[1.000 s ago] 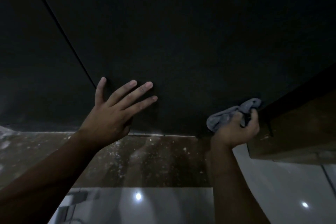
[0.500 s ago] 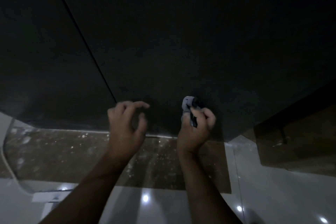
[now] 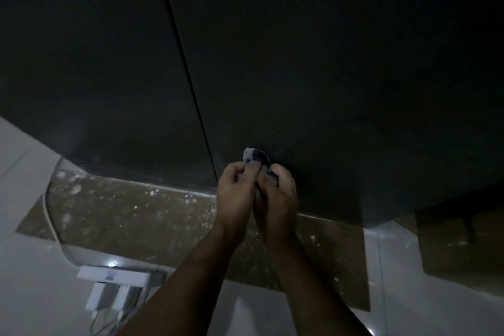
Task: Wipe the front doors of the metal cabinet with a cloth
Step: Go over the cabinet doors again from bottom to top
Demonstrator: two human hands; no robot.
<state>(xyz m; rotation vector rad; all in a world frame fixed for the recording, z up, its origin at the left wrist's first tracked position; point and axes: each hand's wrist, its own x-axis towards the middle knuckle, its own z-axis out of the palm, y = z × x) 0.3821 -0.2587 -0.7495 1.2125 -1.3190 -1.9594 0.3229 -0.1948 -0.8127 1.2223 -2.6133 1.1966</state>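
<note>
My 2 hands meet in the lower middle of the frame, pressed side by side. My left hand has its fingers curled in, with the thumb pinching the grey cloth. My right hand is closed tight around the rest of it, so only a small bunched tip shows above my knuckles. That tip sits against the bottom of the right door of the dark metal cabinet, just right of the thin seam that divides it from the left door. The 2 doors fill the upper frame. Below them a brown sheet of cardboard, speckled white, lies on the pale tiled floor. A white power strip sits at lower left, with a cable curving up past it. A brown wooden piece stands at the right edge.
</note>
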